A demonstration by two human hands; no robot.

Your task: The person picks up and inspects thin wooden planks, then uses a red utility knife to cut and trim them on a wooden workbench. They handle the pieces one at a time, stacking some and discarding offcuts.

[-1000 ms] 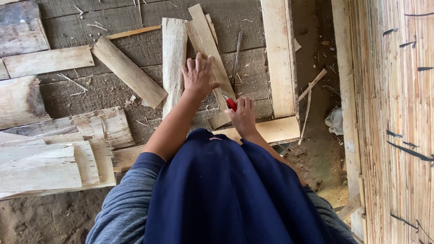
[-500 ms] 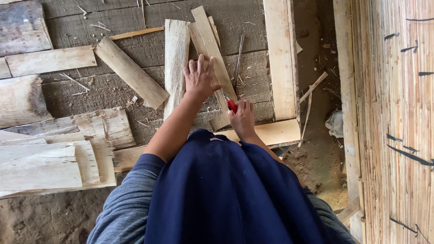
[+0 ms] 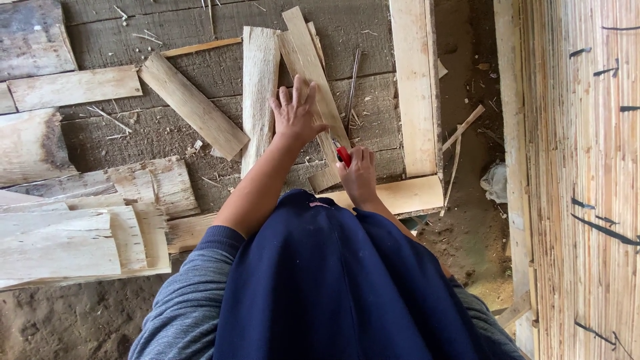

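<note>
Pressing flat with fingers spread, the left hand [image 3: 293,113] lies open on a slat [image 3: 313,80], a narrow, pale strip of split wood that runs at a slant away from the person across grey planks [image 3: 133,133]. Just beside it, the right hand [image 3: 359,175] is clenched around a red tool [image 3: 343,156]; only a small red end shows above the fingers, so its kind cannot be told, and its tip sits at the slat's near end.

That slat looks thin, dry and light, stiff along its length yet likely to split along the grain. Its faces are rough and fibrous, so it should not slip under a palm, though splinters seem likely. Holding it down at mid-length, as the left hand does, looks the surest way to steady it; to lift it, a pinch across the 2 long edges would suit.

Touching its left edge lies a wider board [image 3: 260,87] with a ragged, torn grain. A shorter offcut [image 3: 193,105] lies slantwise further left, apart from both. To the right, a smooth sawn batten [image 3: 413,87] meets a second batten [image 3: 400,197] at a corner, forming part of a frame. A thin dark rod [image 3: 352,80] lies between the slat and that frame.

At far left, rough slabs [image 3: 73,240] are stacked on sandy ground [image 3: 67,320], some with bark-like edges. Along the right stands a wall of fine reed matting [image 3: 587,167], tightly ribbed, with dark ties.
</note>
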